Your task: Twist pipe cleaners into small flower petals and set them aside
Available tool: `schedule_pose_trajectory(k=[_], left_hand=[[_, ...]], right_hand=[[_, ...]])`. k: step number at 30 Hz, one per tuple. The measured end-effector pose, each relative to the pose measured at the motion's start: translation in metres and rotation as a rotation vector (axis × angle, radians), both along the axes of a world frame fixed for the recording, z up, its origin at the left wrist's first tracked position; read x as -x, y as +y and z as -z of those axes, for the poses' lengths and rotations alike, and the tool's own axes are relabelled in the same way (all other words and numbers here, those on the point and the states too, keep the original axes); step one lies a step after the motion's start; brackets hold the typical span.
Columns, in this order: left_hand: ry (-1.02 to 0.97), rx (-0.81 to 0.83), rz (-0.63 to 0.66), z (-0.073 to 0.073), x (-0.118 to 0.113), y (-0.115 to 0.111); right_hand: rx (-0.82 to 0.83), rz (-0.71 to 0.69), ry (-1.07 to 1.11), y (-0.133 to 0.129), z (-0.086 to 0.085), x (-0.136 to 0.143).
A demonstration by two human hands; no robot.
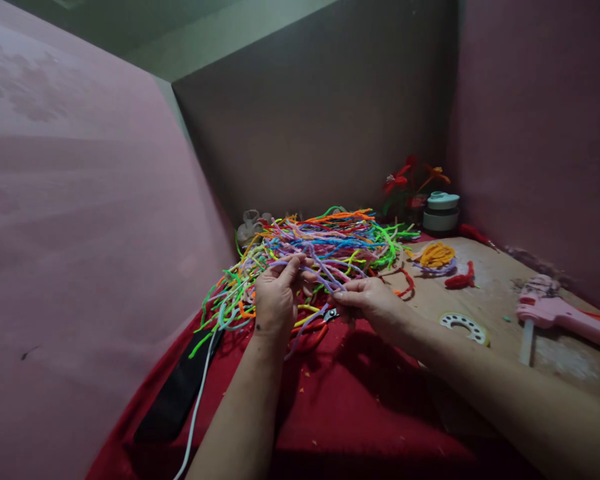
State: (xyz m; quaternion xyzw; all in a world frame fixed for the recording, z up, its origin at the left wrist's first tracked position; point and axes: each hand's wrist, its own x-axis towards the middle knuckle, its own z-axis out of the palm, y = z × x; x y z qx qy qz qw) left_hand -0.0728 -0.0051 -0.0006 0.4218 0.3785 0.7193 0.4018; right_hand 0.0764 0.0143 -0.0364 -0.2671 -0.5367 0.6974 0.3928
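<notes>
A lavender pipe cleaner [314, 319] runs between my two hands, its lower end hanging down over the red cloth. My left hand [280, 290] is closed, thumb and fingers pinching the lavender strand. To its right, my right hand [367, 300] pinches the same strand between thumb and fingertips. Just beyond both hands lies a big heap of pipe cleaners [325, 233] in green, orange, blue, pink and purple. Below the hands, pliers [317, 333] with red and yellow handles rest on the cloth, partly hidden by the strand.
A pink glue gun [555, 312] lies on the brown board [515, 267] at right. Near it are a white ring with holes [464, 327], an orange coil [436, 255] and a red piece [463, 277]. A black flat object [173, 400] and white cable [199, 407] lie left.
</notes>
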Motion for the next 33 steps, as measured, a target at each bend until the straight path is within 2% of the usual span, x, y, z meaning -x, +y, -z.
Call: schedule_pose_trajectory(k=[4,7,10,15,25,33], left_hand=[[0.058,0.152,0.190,0.001,0.002,-0.005],[0.158,0.160,0.260,0.003,-0.004,-0.009],[0.204,0.124,0.244,0.004,-0.011,-0.011],[0.187,0.094,0.233,0.004,-0.012,-0.009],[0.176,0.124,0.176,0.003,-0.010,-0.010],[0.452,0.150,0.171,0.000,-0.007,-0.015]], right_hand=[[-0.022,-0.154,0.110,0.000,-0.007,-0.005],[0.046,-0.162,0.191,0.001,-0.009,-0.005],[0.114,-0.149,0.258,0.002,-0.007,-0.004],[0.191,-0.106,0.245,0.001,-0.009,-0.003],[0.181,-0.052,0.219,-0.004,-0.016,-0.005],[0.161,-0.027,0.216,-0.002,-0.012,-0.004]])
